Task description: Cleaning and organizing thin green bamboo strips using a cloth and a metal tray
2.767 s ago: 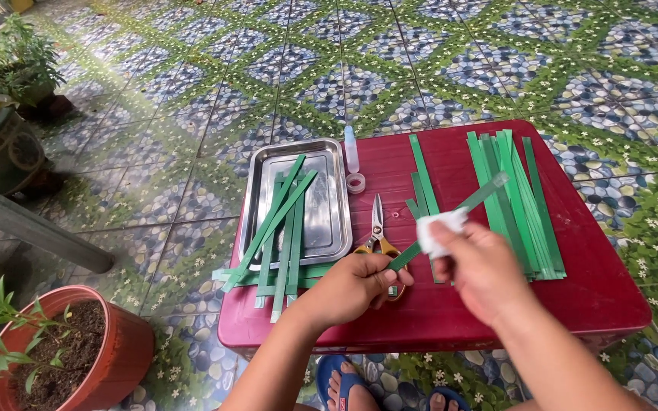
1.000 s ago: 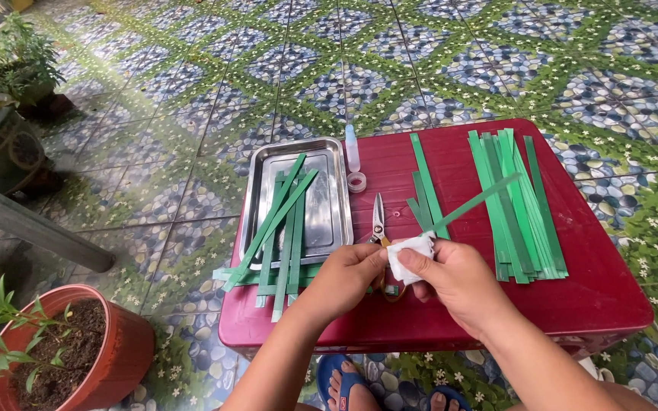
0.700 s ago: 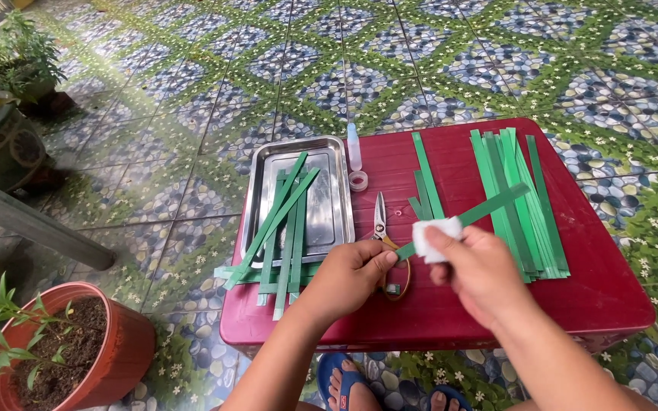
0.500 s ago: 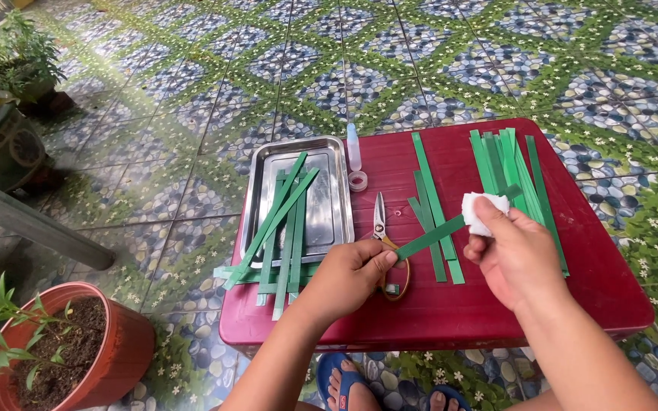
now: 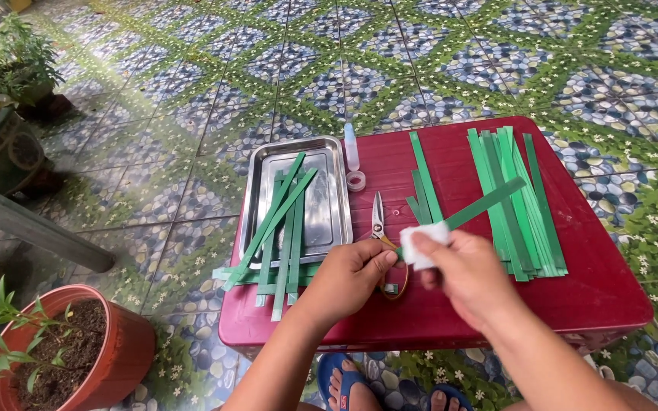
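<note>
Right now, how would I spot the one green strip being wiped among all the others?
On the low red table, look between the steel tray and the big pile of green strips. One strip lies slantwise, lifted off the table, its near end pinched by the left hand. Only it has a white cloth folded around it, in the right hand.

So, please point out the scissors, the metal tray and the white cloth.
scissors [image 5: 378,217]: head view, on the blades.
metal tray [image 5: 329,146]: head view, on the far rim.
white cloth [image 5: 428,237]: head view, on its middle, pinched by right hand.
</note>
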